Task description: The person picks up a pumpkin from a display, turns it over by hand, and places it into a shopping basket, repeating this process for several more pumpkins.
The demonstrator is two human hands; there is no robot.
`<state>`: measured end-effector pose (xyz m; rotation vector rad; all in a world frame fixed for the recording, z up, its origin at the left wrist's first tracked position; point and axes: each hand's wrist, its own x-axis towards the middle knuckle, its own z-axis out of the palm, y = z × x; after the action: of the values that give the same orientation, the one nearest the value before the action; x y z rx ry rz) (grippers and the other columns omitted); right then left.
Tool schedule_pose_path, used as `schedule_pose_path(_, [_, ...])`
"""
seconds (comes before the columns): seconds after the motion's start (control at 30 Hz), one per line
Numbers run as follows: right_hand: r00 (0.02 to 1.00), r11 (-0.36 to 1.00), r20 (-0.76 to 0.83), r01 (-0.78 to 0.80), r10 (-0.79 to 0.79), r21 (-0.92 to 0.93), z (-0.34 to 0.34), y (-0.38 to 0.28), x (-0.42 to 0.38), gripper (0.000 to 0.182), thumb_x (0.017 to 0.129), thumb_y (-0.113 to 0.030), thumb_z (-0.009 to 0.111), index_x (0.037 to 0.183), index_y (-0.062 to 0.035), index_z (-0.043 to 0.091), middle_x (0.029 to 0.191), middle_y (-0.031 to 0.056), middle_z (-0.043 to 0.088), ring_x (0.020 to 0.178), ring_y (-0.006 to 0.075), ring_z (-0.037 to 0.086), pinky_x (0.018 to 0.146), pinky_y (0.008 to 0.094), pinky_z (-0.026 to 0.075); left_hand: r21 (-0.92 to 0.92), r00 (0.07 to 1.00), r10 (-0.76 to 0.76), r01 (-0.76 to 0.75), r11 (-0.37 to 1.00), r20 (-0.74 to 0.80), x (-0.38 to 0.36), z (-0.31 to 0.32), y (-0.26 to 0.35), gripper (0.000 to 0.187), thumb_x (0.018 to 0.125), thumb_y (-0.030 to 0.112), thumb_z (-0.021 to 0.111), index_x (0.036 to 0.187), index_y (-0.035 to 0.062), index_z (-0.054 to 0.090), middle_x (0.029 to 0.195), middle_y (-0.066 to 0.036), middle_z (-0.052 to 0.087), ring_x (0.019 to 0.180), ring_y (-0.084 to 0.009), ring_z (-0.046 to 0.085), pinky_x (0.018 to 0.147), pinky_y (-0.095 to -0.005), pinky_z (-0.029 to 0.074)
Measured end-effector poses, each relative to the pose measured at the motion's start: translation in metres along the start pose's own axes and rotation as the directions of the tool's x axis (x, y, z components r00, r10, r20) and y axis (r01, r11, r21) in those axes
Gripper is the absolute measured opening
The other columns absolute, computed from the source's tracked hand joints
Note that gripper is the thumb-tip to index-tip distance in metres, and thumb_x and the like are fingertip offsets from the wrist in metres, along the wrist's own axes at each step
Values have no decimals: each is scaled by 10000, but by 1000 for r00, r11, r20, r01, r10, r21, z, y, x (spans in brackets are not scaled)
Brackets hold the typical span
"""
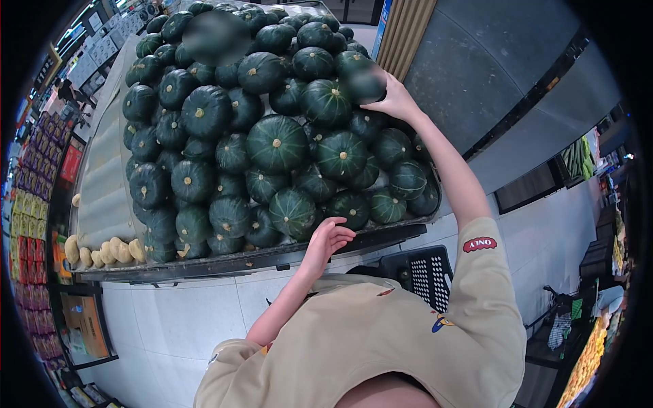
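Note:
Dark green pumpkins [277,143] with pale stems are heaped on a display stand. My right hand [394,98] reaches to the upper right of the heap, its fingers curved round the right side of one pumpkin [364,85], which is partly blurred. Near the front edge of the stand, my left hand [331,236] is held in the air with its fingers loosely bent and apart, holding nothing. The nearest pumpkins to it are a striped one [292,211] and a darker one [348,209].
The stand's front edge [252,260] runs below the pumpkins. Pale tubers [119,250] lie at its left corner. A black crate [430,275] is near my body. A grey panel [490,61] rises at the right, and packaged goods [34,231] line the far left.

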<state>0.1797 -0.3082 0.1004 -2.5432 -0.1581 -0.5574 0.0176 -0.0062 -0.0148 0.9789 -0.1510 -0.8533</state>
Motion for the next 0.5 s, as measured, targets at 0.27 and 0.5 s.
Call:
schedule_pose_path(0.27, [968, 976, -140, 199, -210, -89, 10, 4, 13, 823, 567, -268, 792, 1246, -68, 373, 1204, 172, 457, 1130, 343, 454, 959, 397, 384, 11, 1000, -5, 5, 1000, -18, 2, -5, 2, 409, 926, 345, 356, 1176, 29, 426, 978, -106, 601, 914, -149, 554, 850, -269, 412])
schedule_pose_path(0.5, [992, 991, -37, 119, -122, -61, 10, 3, 8, 858, 625, -233, 779, 1300, -105, 266, 1278, 165, 367, 1197, 326, 398, 1007, 387, 343, 9, 1000, -4, 4, 1000, -8, 1, -4, 2, 406, 926, 346, 357, 1170, 30, 432, 971, -102, 602, 913, -145, 554, 846, -265, 413])
